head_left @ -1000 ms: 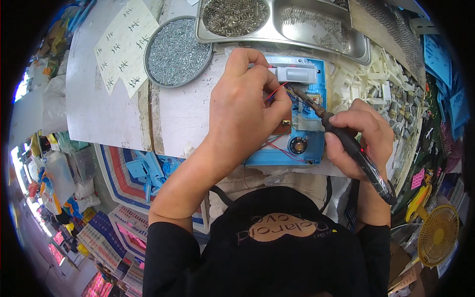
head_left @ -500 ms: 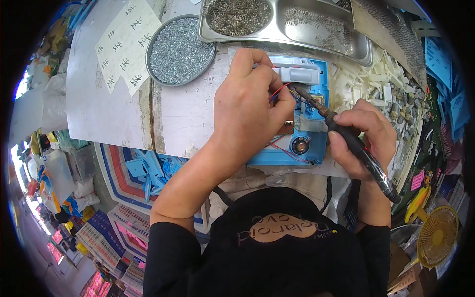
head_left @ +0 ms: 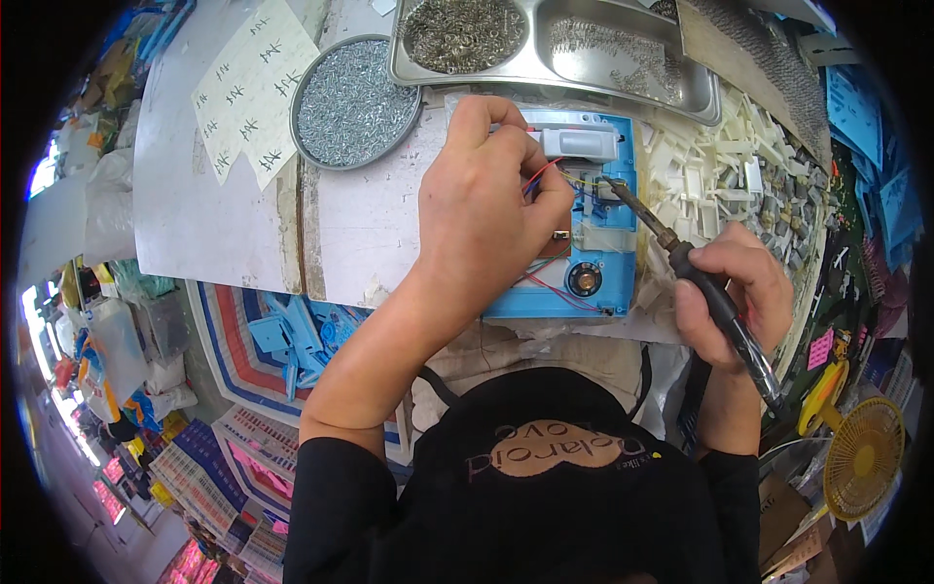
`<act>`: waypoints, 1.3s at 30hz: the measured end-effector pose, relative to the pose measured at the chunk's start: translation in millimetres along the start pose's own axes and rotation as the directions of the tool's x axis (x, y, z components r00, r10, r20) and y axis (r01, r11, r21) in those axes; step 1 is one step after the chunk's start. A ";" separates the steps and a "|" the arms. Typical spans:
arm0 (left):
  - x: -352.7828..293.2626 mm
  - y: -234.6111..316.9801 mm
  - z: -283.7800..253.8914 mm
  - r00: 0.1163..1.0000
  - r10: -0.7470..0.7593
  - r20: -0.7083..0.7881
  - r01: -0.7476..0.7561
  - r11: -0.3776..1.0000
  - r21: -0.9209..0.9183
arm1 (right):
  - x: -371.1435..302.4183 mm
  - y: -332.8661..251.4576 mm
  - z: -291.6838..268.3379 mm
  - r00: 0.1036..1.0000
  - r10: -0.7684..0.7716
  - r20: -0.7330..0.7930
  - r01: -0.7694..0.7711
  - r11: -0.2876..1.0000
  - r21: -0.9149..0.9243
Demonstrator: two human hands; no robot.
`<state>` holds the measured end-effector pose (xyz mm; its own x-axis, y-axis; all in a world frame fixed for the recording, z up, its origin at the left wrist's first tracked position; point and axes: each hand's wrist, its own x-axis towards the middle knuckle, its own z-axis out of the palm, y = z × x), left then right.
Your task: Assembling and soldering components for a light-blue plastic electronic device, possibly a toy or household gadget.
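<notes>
View from above my workbench. My right hand [head_left: 732,297] is closed in a fist-like grip around the black handle of the soldering iron [head_left: 696,282]. My left hand [head_left: 486,209] lies palm down on the blue plastic housing [head_left: 593,248], fingers curled over its upper left part and pinning it to the white board [head_left: 224,214]; whether the fingertips also pinch a wire I cannot tell, since the hand hides them.

Orientation. The iron's long axis runs on a diagonal, from the handle at lower right up to the metal tip at upper left. The tip points into the open housing, just below the grey rectangular part [head_left: 581,144] and right beside the red and blue wires [head_left: 545,277]. The housing lies flat at the near edge of the board, its long axis running away from me, with the small round speaker [head_left: 584,280] at the near end.

Risks, as I judge them. My left fingers sit very close to the hot tip, so a slip of either hand could burn them. A tip drifting sideways could melt the plastic wall or scorch wire insulation. If my left hand eases its pressure, the housing could shift off the board edge and spoil the joint. The round dish of screws [head_left: 355,102] and steel tray [head_left: 555,49] are well apart.
</notes>
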<state>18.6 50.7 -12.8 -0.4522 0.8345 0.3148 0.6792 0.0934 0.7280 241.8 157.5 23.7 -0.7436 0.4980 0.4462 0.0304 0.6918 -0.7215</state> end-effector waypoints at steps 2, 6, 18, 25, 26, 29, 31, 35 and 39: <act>0.2 -0.3 0.6 1.000 -0.002 -0.003 0.002 1.000 -0.006 | -2.6 0.5 -1.7 1.000 0.014 -0.018 -0.014 1.000 0.012; 0.5 0.6 0.6 1.000 0.001 -0.007 -0.001 1.000 -0.002 | -5.0 1.1 -3.6 0.998 0.047 -0.047 -0.046 0.999 0.030; 1.5 5.6 -7.3 0.997 -0.034 0.066 0.032 0.999 0.019 | -7.6 4.2 -6.1 0.993 0.079 -0.086 -0.075 0.996 0.048; -8.9 23.2 -22.4 0.964 0.169 0.207 -0.173 0.985 0.004 | -22.0 4.3 -20.5 0.986 0.080 -0.145 -0.074 0.996 0.049; -11.1 25.7 -24.0 0.930 0.235 0.282 -0.240 0.971 -0.020 | -24.4 3.2 -21.2 0.984 0.103 -0.149 -0.096 0.994 0.054; -7.6 27.1 -11.2 0.824 0.309 0.474 -0.361 0.932 0.019 | -25.9 -1.0 -20.4 0.977 0.149 -0.154 -0.140 0.988 0.064; -3.3 23.4 -8.7 0.777 0.319 0.543 -0.379 0.925 0.000 | -27.7 -1.8 -22.3 0.984 0.104 -0.147 -0.099 0.994 0.042; 1.1 7.0 -17.1 0.861 0.248 0.444 -0.161 0.961 -0.224 | -49.2 0.4 -30.6 0.960 0.180 -0.213 -0.166 0.983 0.084; -6.7 -1.4 -25.0 0.940 0.067 0.335 0.025 0.964 -0.264 | -54.1 -0.2 -28.2 0.930 0.241 -0.278 -0.219 0.970 0.105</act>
<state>6.3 31.5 -0.7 -0.1860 0.9725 0.1405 0.4910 -0.0319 0.8706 300.9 145.1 14.7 -0.4987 0.7748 0.3886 0.1225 0.5068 -0.8533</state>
